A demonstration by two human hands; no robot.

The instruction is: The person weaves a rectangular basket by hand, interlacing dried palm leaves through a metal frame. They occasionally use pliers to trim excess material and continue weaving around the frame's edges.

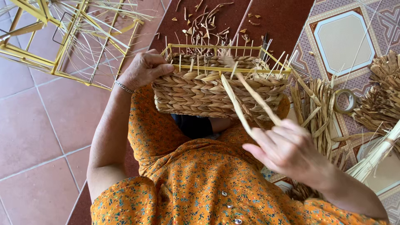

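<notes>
A half-woven basket (208,91) of braided straw on a yellow wire frame rests on my lap, over my orange flowered dress. My left hand (143,68) grips the basket's upper left corner, thumb on the woven side. My right hand (287,148) is below and right of the basket and pinches two flat straw strands (241,98) that run up to the basket's rim. Thin upright stakes stick out above the rim.
Another yellow wire frame (62,37) with loose stakes stands at the top left on red tiles. Straw scraps (208,21) lie beyond the basket. Bundles of dry straw (321,112) and a tape roll (345,101) lie at the right on patterned tiles.
</notes>
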